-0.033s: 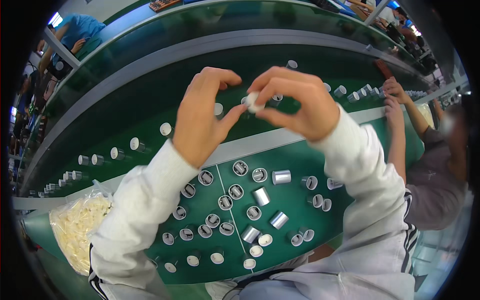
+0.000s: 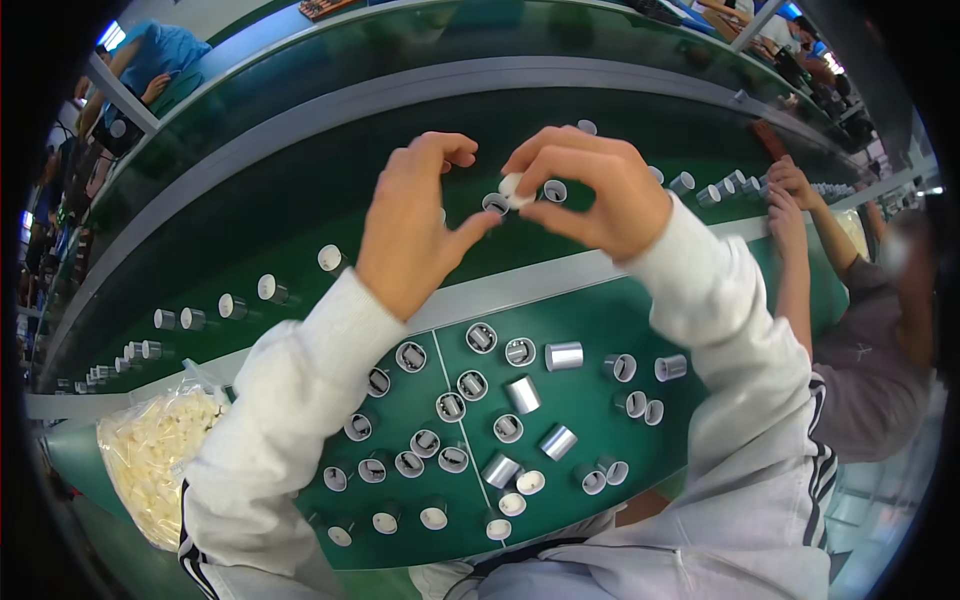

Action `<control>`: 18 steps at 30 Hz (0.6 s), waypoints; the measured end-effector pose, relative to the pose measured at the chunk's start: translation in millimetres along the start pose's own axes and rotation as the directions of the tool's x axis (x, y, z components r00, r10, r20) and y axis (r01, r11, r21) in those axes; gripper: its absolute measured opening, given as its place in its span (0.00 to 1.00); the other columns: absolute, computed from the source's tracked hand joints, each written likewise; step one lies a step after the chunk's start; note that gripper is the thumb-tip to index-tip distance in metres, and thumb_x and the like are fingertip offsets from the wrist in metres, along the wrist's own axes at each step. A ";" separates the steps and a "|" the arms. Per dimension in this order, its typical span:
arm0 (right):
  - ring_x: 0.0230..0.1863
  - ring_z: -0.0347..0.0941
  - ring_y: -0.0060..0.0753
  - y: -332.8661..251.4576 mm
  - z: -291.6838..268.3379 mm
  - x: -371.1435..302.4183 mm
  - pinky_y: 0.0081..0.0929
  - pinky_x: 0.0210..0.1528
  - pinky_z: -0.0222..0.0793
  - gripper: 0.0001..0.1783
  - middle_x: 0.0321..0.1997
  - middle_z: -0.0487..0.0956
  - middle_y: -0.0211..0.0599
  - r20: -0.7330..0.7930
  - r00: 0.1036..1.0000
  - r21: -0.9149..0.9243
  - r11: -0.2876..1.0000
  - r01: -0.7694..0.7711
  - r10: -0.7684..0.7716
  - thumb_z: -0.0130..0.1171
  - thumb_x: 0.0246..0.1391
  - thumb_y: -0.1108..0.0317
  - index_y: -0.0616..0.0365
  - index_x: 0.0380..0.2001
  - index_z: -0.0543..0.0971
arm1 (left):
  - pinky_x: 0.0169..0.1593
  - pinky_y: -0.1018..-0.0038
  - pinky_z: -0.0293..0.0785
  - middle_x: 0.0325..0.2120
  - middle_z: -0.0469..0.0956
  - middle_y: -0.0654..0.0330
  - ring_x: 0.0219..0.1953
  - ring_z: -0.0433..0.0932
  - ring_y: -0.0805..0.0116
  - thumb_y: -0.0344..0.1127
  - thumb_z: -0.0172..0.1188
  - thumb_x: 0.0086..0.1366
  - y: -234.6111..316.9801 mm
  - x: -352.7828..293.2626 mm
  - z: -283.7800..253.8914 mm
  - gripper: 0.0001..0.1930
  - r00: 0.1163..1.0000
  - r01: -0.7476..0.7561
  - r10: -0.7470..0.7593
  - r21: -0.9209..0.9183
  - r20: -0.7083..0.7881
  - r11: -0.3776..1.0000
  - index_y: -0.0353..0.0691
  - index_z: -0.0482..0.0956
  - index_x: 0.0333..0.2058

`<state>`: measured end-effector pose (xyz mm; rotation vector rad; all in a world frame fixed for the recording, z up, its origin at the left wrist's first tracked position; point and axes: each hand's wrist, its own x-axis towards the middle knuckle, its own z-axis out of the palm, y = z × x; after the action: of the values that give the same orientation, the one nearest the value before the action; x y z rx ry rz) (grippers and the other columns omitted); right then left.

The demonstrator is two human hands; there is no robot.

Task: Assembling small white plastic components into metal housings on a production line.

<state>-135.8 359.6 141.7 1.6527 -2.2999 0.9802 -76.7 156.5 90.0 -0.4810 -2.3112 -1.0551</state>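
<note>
A white round cap (image 2: 512, 188) is pinched between the thumb and fingers of my right hand (image 2: 600, 195), over the conveyor belt. Just to its left stands an open silver metal cylinder (image 2: 495, 204) with a dark part inside. The cap is close to this cylinder's rim; I cannot tell whether they touch. My left hand (image 2: 410, 220) is on the other side, fingers curved and apart, its thumb tip at or next to the cylinder. Another open cylinder (image 2: 555, 191) stands beside my right hand's fingers.
White-capped cylinders (image 2: 232, 305) line the dark green belt (image 2: 300, 190). On the green table (image 2: 600, 520) several open cylinders (image 2: 471, 384) stand and some lie sideways. A clear bag of cream-coloured parts (image 2: 150, 450) is at left. A co-worker's hands (image 2: 788, 190) reach in at right.
My right hand and the white cap have shifted slightly right. The open cylinder beside the cap now shows more clearly. My left hand has moved a little right.
</note>
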 end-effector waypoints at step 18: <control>0.37 0.76 0.44 86.0 53.6 3.2 0.35 0.41 0.74 0.10 0.34 0.75 0.37 0.305 0.952 0.026 0.999 -0.029 0.020 0.69 0.41 0.76 0.59 0.28 0.77 | 0.57 0.57 0.56 0.38 0.81 0.64 0.49 0.76 0.61 0.34 0.72 0.50 -61.2 -18.9 50.6 0.40 0.930 0.180 -0.210 0.124 0.302 0.976 0.46 0.60 0.60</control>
<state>-200.1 341.6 65.5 1.9108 -2.5111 0.8163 -110.6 155.4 15.8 -0.4117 -2.7252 -1.0137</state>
